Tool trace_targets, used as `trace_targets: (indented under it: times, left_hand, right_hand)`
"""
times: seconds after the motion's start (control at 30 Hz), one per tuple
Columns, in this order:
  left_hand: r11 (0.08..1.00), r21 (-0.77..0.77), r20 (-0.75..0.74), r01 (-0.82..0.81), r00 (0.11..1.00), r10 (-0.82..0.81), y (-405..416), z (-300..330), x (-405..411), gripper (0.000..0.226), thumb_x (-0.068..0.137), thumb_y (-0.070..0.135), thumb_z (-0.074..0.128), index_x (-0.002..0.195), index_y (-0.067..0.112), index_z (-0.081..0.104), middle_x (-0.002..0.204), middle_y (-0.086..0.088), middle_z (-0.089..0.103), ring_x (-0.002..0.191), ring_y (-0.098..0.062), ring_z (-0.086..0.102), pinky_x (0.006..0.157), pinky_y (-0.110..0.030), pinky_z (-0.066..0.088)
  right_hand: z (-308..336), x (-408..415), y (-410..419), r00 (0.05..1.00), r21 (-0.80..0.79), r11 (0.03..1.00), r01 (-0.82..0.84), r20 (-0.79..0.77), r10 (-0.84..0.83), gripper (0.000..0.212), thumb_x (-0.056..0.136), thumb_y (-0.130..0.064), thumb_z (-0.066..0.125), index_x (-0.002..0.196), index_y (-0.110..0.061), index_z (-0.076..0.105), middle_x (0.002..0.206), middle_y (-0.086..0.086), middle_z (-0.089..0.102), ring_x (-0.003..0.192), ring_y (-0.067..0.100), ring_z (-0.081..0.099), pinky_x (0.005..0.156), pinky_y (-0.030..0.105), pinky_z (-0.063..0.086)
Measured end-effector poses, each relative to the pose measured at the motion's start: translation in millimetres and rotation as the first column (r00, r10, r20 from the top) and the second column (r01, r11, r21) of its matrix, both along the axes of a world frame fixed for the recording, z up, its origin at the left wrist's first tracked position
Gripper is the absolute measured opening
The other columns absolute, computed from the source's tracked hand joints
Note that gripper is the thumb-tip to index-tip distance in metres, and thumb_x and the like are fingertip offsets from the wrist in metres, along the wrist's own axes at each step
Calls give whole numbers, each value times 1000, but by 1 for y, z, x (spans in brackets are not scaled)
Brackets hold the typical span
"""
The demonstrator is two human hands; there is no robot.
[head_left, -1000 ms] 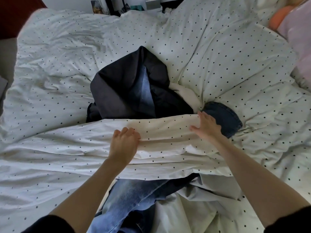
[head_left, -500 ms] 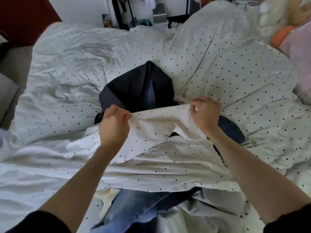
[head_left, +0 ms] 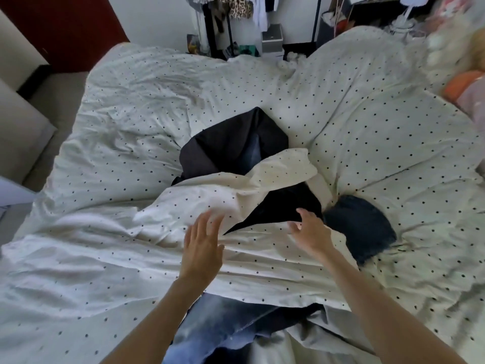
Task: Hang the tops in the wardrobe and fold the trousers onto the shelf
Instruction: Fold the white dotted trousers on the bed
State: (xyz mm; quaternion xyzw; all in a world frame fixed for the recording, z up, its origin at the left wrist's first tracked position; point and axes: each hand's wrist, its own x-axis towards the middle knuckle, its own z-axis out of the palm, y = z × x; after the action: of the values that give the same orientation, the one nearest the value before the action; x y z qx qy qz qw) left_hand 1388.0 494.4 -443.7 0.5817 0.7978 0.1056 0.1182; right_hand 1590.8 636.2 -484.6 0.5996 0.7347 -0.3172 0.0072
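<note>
A pile of clothes lies on the bed, half under a white dotted duvet (head_left: 262, 264). A black garment (head_left: 231, 143) shows beyond the duvet's flipped edge, and more black cloth (head_left: 283, 206) lies under the fold. Dark blue denim (head_left: 359, 224) sticks out to the right. Light blue jeans (head_left: 217, 327) and grey cloth (head_left: 309, 345) emerge near me. My left hand (head_left: 203, 248) hovers over the duvet with straight fingers, holding nothing. My right hand (head_left: 309, 232) is spread open just above the duvet beside the black cloth.
The dotted duvet covers the whole bed. A clothes rail (head_left: 231, 11) with hanging garments and a small grey box (head_left: 271, 38) stand beyond the far edge. Pink and orange cushions (head_left: 464, 88) lie at the right. A dark red door (head_left: 65, 24) is at the upper left.
Both hands gripped the duvet edge and lifted it; now they have let go, and the edge lies flipped away, baring more black cloth.
</note>
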Motion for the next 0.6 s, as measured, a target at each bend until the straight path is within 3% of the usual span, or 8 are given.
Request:
trace_targets:
  times: [0.1,0.2,0.3,0.37,0.47,0.6]
  left_hand:
    - [992,-111,-147,-56,988,39,-10,-7,-12,50,95,33,49,141,24,30,149,-2,22,138,-19,21,114,-32,19]
    - [986,-131,-263,-107,962,70,-4,-5,-17,36,96,26,46,132,24,43,137,-1,38,125,-20,36,102,-32,33]
    - [994,-89,-229,-65,973,43,4,-3,-15,26,90,3,44,107,14,59,114,-3,55,107,-23,49,87,-32,40]
    - [998,-42,-135,-46,990,40,0,-3,-15,22,87,-4,43,96,9,59,98,-5,58,94,-24,53,74,-30,42]
    - [999,29,-16,13,1000,-13,-18,-7,-16,11,90,0,51,88,5,60,85,-7,57,79,-28,55,62,-30,39]
    - [993,92,-17,68,998,-67,-21,-4,-18,6,82,-3,63,83,3,64,85,-10,62,76,-32,58,64,-41,51]
  right_hand:
    - [-13,-9,-19,979,-40,979,-198,51,200,52,97,-45,40,143,-23,33,148,1,34,135,22,33,105,47,34]
    - [-15,-15,-22,967,-3,972,-235,96,234,48,96,-50,36,135,-23,45,140,-1,45,130,22,38,104,48,34]
    - [-9,-18,-12,993,3,999,-47,-107,47,38,101,-35,34,123,-15,57,124,5,60,117,24,51,95,37,41]
    - [-2,-26,-1,943,-124,985,123,-295,-155,35,102,-25,34,122,-9,58,119,8,62,111,26,56,85,32,43]
    - [8,-49,16,727,-487,816,311,-432,-534,32,99,-24,39,122,-10,55,118,5,63,99,21,61,76,34,44]
    - [14,-70,36,549,-703,639,312,-415,-725,27,95,-26,46,116,-15,58,115,0,65,92,12,61,87,32,35]
